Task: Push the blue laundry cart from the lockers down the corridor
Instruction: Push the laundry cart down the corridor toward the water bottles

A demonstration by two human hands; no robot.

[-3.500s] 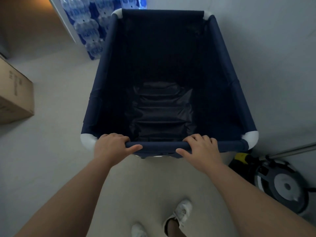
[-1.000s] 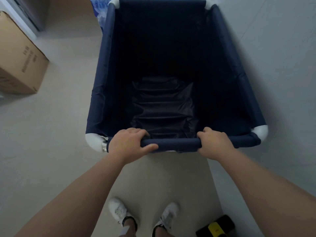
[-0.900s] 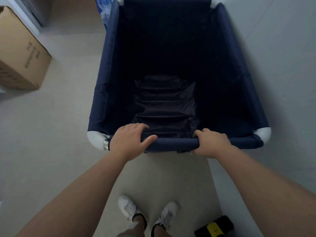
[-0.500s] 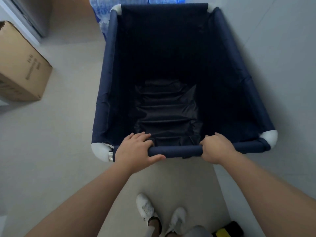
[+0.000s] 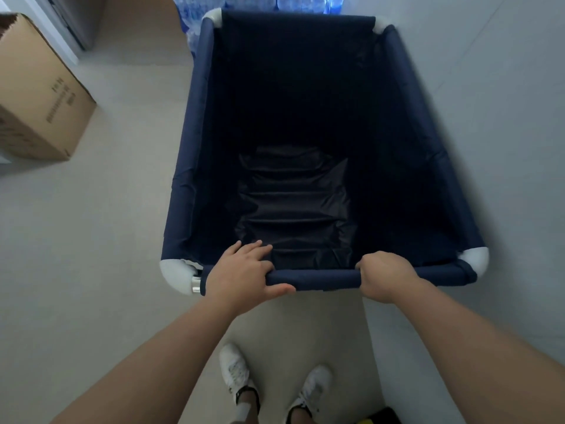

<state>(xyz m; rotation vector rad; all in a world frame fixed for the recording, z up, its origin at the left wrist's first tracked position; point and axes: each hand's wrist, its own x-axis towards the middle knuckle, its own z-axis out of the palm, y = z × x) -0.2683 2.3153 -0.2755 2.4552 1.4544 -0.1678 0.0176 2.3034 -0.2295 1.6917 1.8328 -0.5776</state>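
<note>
The blue laundry cart [image 5: 195,154] fills the middle of the head view: dark navy fabric walls, white corner joints, nothing inside but a creased black liner. Both hands hold its near top rail. My left hand [image 5: 241,278] wraps the rail close to the near-left white corner, thumb under the bar. My right hand [image 5: 385,275] is clenched around the rail right of centre. My white shoes show on the floor below the rail.
A brown cardboard box [image 5: 39,96] stands on the floor at the left. Packs of water bottles [image 5: 269,3] are stacked just beyond the cart's far end. A grey wall [image 5: 504,117] runs close along the cart's right side. A black and yellow object [image 5: 377,419] peeks in at the bottom edge.
The cart has rolled forward past the cardboard box and closer to the water bottles. The vacuum-like machine on the right has dropped out of view behind me. Both hands kept their grip.
</note>
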